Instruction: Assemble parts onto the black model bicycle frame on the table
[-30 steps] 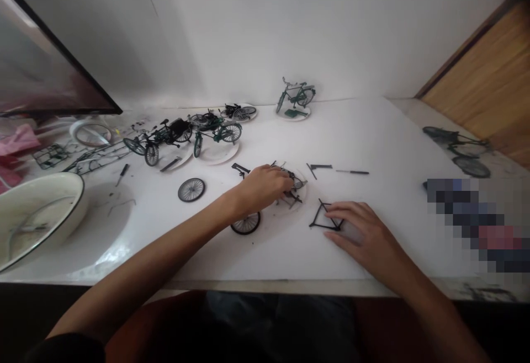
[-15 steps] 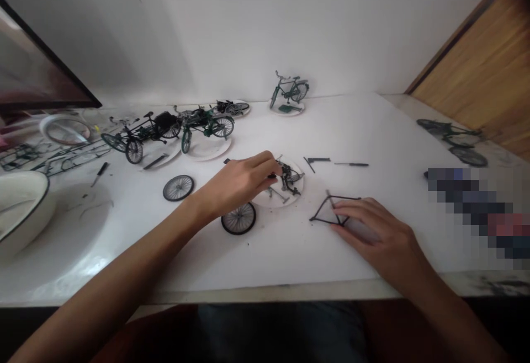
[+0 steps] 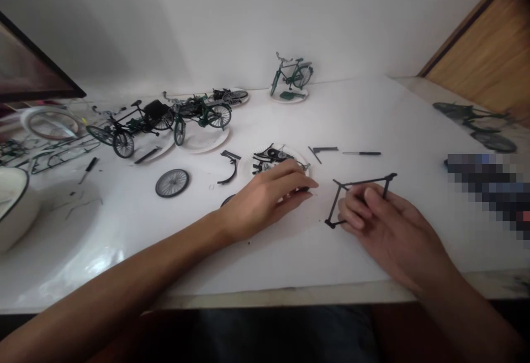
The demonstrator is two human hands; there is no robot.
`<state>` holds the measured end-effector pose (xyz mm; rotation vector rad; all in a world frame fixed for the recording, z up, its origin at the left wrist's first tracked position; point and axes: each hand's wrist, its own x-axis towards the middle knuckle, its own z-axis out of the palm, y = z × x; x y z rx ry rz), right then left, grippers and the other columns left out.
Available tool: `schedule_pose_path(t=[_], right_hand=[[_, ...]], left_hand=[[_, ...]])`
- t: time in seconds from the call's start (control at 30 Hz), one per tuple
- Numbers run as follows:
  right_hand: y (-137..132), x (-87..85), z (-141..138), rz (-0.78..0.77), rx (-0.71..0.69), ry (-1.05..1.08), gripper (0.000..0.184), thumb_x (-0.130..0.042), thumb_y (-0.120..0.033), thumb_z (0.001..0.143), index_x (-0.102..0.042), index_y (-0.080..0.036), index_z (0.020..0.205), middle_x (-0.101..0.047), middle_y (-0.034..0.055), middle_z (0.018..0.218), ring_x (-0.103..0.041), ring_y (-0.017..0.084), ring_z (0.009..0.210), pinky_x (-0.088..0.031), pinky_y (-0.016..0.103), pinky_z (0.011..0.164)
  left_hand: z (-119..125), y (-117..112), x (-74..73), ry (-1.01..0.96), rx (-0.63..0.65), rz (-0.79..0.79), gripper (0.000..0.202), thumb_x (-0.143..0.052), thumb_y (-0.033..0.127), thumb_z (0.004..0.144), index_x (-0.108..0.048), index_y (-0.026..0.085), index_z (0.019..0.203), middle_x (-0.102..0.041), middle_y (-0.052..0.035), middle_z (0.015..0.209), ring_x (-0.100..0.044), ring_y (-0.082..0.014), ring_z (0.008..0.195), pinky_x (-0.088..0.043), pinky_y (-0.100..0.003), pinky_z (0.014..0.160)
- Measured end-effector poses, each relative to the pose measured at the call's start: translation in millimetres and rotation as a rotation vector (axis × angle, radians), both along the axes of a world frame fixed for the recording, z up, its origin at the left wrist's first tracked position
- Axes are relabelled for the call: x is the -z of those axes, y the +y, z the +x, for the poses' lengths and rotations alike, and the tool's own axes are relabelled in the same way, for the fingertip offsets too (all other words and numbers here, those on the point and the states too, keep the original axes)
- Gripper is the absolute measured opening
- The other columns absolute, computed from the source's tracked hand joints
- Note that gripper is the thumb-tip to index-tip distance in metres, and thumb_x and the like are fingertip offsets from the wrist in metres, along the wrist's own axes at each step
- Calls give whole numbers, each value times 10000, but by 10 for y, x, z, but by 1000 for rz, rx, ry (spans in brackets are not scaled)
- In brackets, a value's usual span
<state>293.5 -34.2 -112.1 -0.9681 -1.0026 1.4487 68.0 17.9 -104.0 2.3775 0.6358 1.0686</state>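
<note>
My right hand (image 3: 381, 214) is closed around a black miniature bicycle frame (image 3: 334, 203), held a little above the white tabletop. To its left, my left hand (image 3: 277, 189) has its fingertips pinched on a small dark piece (image 3: 304, 188), too hidden to name. Just behind that hand sits a paper plate (image 3: 245, 167) with small black bicycle parts (image 3: 273, 154) on it. One spoked wheel (image 3: 172, 183) lies flat to the left. A second wheel (image 3: 229, 199) is mostly covered by my left hand and wrist. Beside the plate rests a curved black mudguard (image 3: 230, 171).
A screwdriver (image 3: 361, 153) and thin black parts (image 3: 325, 149) lie behind the frame. Assembled miniature bicycles (image 3: 202, 113) stand on plates at the back left, and a green one (image 3: 292, 73) by the wall. A white enamel basin (image 3: 16, 203) is at the left edge.
My left hand has drawn back from the plate toward the right, with a small dark piece in its fingertips. My right hand has lifted and turned the bicycle frame.
</note>
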Motion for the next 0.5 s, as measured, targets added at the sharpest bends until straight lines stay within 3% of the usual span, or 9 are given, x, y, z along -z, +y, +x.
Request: schedule_pose_path(t=[0.1, 0.23, 0.33, 0.5], right_hand=[[45, 23, 27, -64, -15, 56, 214, -675, -301, 924, -564, -212, 765, -368, -46, 653, -397, 87, 564, -339, 217, 491], [-68, 89, 42, 34, -98, -153, 63, -635, -311, 964, -594, -263, 972, -420, -65, 603, -430, 95, 534, -356, 243, 507], [-127, 84, 31, 92, -112, -256, 90, -606, -321, 984, -587, -277, 1060, -453, -72, 592, -449, 98, 526, -376, 244, 506], [-132, -9, 30, 119, -127, -444, 184, -603, -374, 979, -644, -227, 1082, -505, -55, 596, -484, 91, 518, -415, 224, 496]], left_hand=[[38, -27, 20, -72, 7, -203, 153, -634, 173, 960, -714, 145, 1088, -638, -91, 1031, -625, -140, 870, -567, -269, 752], [96, -75, 30, -211, 51, -556, 150, -782, 203, 841, -747, 150, 977, -636, -79, 1032, -636, -141, 850, -600, -251, 707], [113, -95, 29, -301, 71, -747, 188, -832, 234, 785, -713, 130, 887, -653, -72, 971, -654, -153, 833, -615, -263, 695], [106, -117, 0, -321, 74, -805, 201, -873, 198, 735, -705, 127, 819, -694, -51, 842, -654, -126, 735, -561, -208, 602]])
